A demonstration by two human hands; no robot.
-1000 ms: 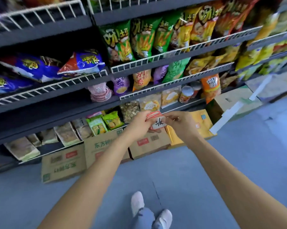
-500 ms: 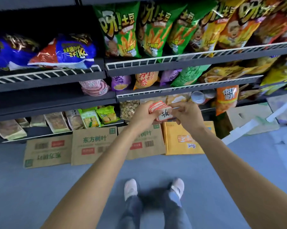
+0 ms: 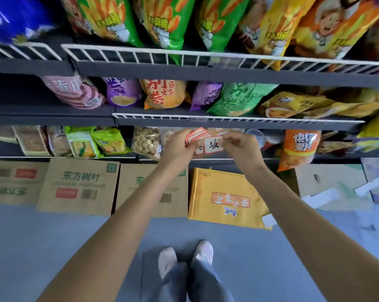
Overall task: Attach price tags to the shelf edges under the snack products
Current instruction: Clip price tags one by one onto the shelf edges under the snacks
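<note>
Likely light and bendy, the price tag [image 3: 213, 145] is pinched at its edge by the right hand [image 3: 241, 149], while the left hand [image 3: 180, 149] grips the tag stack [image 3: 195, 135].

The snack bags [image 3: 166, 20] on the shelves are glossy printed film, catching the light in creases; the shelf rails [image 3: 227, 59] are white-coated wire, smooth, set on matt dark shelf edges [image 3: 206, 74] that look like painted metal, though blur leaves that unsure; the price tags [image 3: 213, 145] look like thin matt paper with red borders; the boxes [image 3: 77, 186] below are plain brown corrugated cardboard, dull and slightly rough; the floor [image 3: 53, 247] is a smooth, matt grey-blue surface.
</note>
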